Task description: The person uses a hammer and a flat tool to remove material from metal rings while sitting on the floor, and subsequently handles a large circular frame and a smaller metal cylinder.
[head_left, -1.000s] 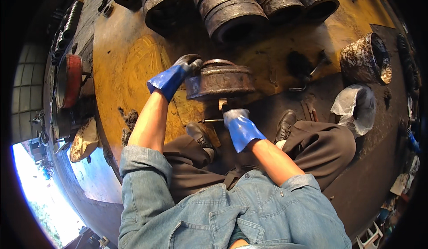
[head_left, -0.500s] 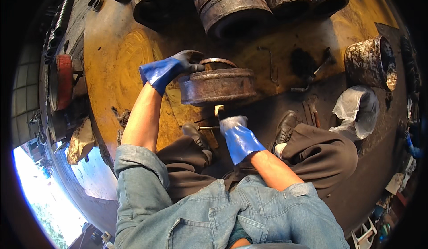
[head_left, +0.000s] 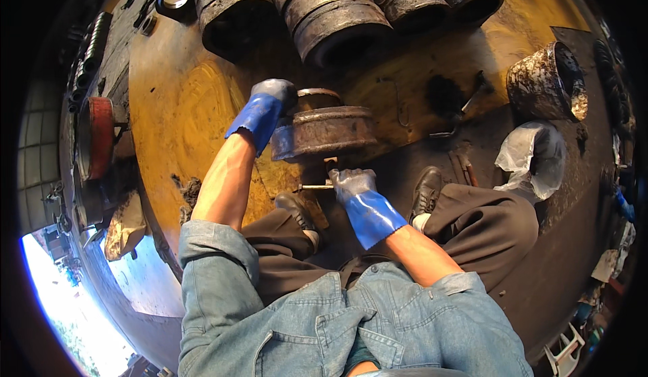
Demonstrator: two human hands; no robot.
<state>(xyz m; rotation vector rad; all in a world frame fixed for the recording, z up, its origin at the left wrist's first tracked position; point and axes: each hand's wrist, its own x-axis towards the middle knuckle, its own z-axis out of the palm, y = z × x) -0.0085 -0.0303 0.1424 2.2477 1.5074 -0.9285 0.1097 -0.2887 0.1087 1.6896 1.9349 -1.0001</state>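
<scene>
the ring [head_left: 327, 134] sat by the near edge of the yellow sheet [head_left: 185, 110]. steadying seemed in hand: the left hand [head_left: 270, 107] beside it, fingers hidden, grip untellable; the right hand [head_left: 361, 195] curled, seemingly round a bar [head_left: 315, 187]. the next move called for a still ring, i judged.

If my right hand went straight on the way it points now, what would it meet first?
Probably the small tan piece just ahead of your right hand; if that's already in its grip, the rusty metal drum beyond. Depth is unclear.
</scene>
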